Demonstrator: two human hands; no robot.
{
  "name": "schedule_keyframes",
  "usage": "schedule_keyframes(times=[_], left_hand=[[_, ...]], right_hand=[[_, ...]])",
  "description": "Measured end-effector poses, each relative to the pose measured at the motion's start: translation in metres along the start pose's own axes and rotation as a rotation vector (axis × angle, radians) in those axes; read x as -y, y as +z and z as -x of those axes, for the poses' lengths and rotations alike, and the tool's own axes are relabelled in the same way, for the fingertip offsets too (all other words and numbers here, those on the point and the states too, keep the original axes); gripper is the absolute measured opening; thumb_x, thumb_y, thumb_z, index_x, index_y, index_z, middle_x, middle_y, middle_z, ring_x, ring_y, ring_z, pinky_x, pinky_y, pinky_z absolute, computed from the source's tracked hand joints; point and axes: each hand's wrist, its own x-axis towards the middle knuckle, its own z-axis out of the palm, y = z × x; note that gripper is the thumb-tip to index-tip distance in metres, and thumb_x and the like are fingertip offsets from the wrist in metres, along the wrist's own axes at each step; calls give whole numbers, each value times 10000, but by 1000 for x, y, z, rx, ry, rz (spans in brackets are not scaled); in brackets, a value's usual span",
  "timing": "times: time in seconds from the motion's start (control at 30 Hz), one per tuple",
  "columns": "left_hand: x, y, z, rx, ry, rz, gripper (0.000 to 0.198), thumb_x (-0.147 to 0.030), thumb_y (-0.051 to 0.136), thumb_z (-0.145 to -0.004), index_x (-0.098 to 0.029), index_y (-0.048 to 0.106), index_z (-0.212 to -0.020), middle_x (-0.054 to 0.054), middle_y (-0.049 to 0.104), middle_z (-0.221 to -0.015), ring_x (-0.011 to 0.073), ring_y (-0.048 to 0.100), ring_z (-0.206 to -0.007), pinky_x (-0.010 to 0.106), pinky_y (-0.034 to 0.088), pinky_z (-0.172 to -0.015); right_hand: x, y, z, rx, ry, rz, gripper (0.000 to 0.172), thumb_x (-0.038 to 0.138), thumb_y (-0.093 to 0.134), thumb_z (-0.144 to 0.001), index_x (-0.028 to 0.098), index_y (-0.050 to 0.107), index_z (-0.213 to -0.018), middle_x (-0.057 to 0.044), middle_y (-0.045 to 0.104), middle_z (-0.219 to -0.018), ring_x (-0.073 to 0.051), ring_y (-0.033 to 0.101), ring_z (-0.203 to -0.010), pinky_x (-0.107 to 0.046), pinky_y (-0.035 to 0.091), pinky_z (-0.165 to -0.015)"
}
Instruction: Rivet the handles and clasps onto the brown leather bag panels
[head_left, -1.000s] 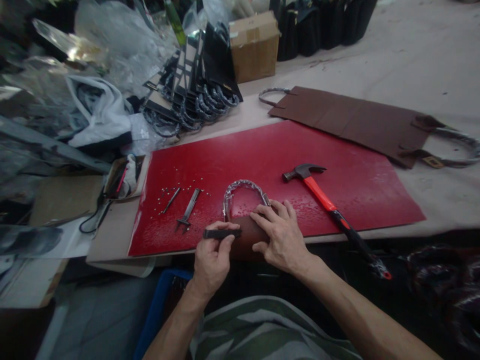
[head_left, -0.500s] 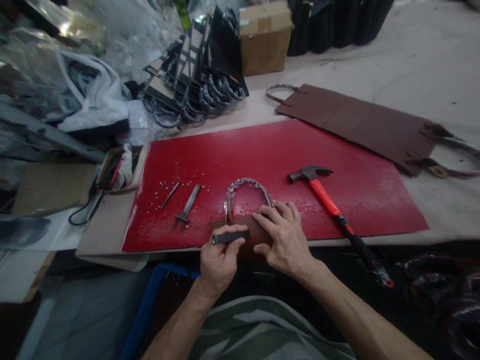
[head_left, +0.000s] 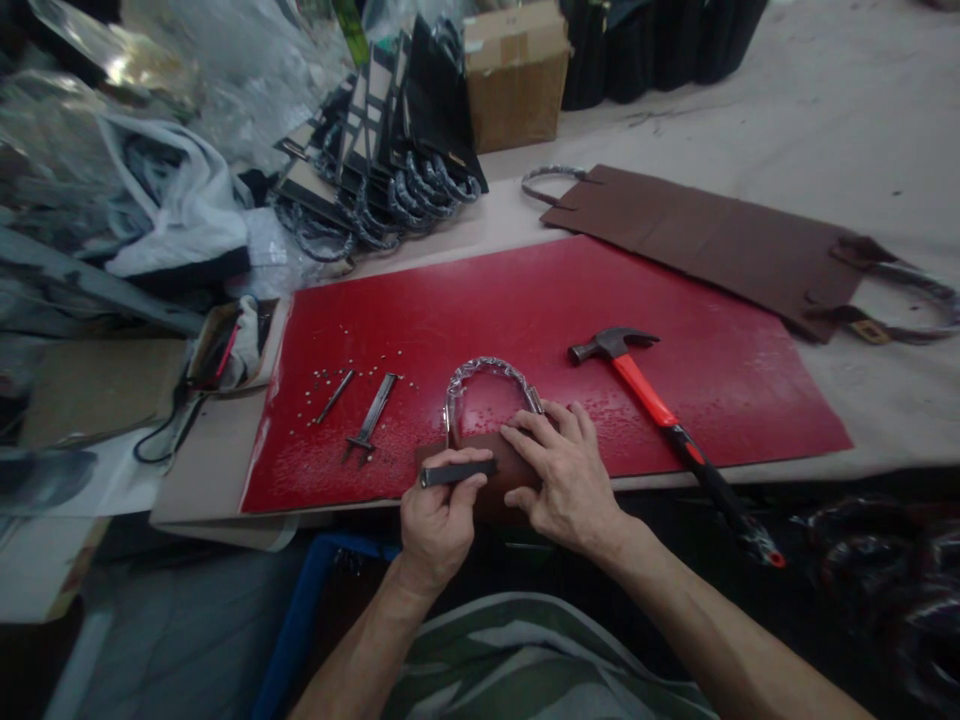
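Note:
Between the thumb and fingers of my left hand (head_left: 439, 520) is a short dark bar-shaped tool (head_left: 459, 473), held over a brown leather piece (head_left: 501, 462) at the front edge of the red board. My right hand (head_left: 566, 475) lies on that leather with its fingers spread, pressing it down. A curved bag handle (head_left: 487, 370) in clear plastic wrap arches up from the leather's far side. To the right rests a claw hammer (head_left: 643, 385), its black grip jutting past the board's edge. A two-pronged punch (head_left: 373, 415) and a thin metal rod (head_left: 335, 396) lie at the left.
Small bits lie scattered on the red board (head_left: 450, 300) around the punch. A brown bag panel (head_left: 697, 240) with handles overlaps its far right. Behind are stacked black bag pieces (head_left: 420, 110) and a cardboard box (head_left: 516, 80). A small open box (head_left: 236, 345) stands at the left.
The view has shifted slightly, so the board and the things on it sit a little differently. Both hands keep the same hold and place on the leather.

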Motion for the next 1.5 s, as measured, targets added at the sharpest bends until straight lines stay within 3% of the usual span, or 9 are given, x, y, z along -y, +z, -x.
schedule_keyframes(times=[0.2,0.43,0.77,1.03,1.5], left_hand=[[-2,-1,-4,8,90,-81,147,-182,610,-922,-207,639,-1064,46,725,-1024,184,711,-963,319,581,-908],[10,2,11,-37,-35,31,152,-225,619,-927,-193,627,-1075,84,719,-1088,215,705,-1012,383,574,-952],[10,7,9,-76,-124,137,194,-284,674,-896,-188,632,-1059,90,724,-1070,227,714,-989,391,585,-941],[9,7,6,-22,50,-20,148,-201,604,-930,-205,619,-1078,75,718,-1070,209,699,-1013,385,564,-955],[-4,11,-6,-55,375,-231,127,-136,531,-952,-181,568,-1065,67,705,-975,183,707,-934,323,599,-846]], right_hand=[[1,-1,0,13,10,-2,653,341,776,-687,238,590,-1303,-46,572,-1359,-345,364,-1302,-571,142,-1172],[0,0,1,16,8,-8,669,352,787,-679,242,580,-1306,-38,557,-1374,-338,349,-1314,-567,130,-1176],[1,-1,0,10,9,-13,653,352,780,-687,242,583,-1300,-47,571,-1356,-341,365,-1307,-572,134,-1175],[0,0,1,3,7,-20,667,340,789,-675,236,580,-1299,-40,566,-1362,-333,362,-1307,-560,128,-1180],[0,1,2,-4,3,-29,660,341,792,-675,231,579,-1289,-47,570,-1348,-335,357,-1305,-567,126,-1176]])
